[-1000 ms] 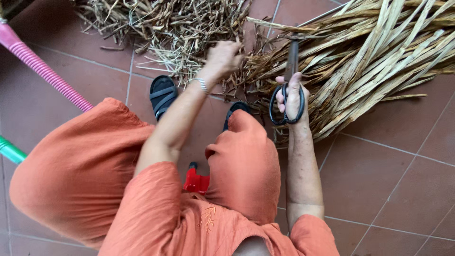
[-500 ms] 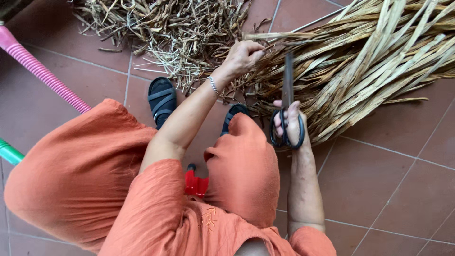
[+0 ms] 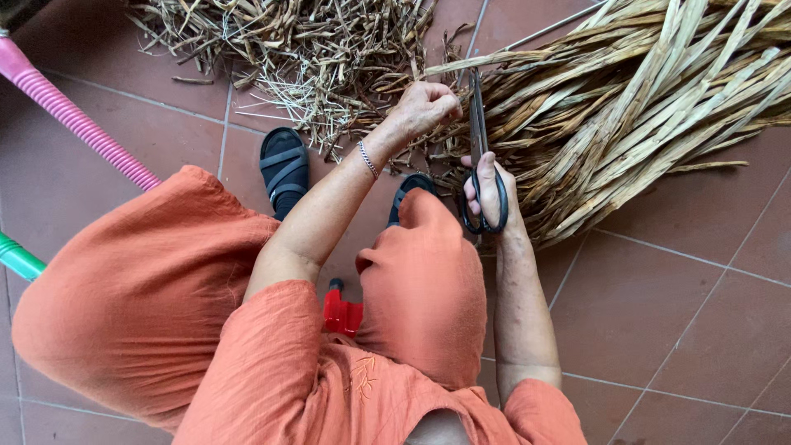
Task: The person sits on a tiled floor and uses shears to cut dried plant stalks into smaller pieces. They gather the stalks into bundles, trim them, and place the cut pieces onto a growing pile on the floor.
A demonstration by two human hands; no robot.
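In the head view, black-handled scissors (image 3: pixel 480 165) are held in the right hand (image 3: pixel 493 194), the fingers threaded through the loops and clamped on them; the blades are seen closed and pointed up into the bundle of long dried leaves (image 3: pixel 643 107) lying on the tiled floor (image 3: pixel 692 330). The left hand (image 3: pixel 424 107) is closed, its fingers curled on dry strands at the edge of the bundle, just beside the blades. A heap of cut pieces (image 3: pixel 297 49) lies beyond a black sandal (image 3: pixel 284 165).
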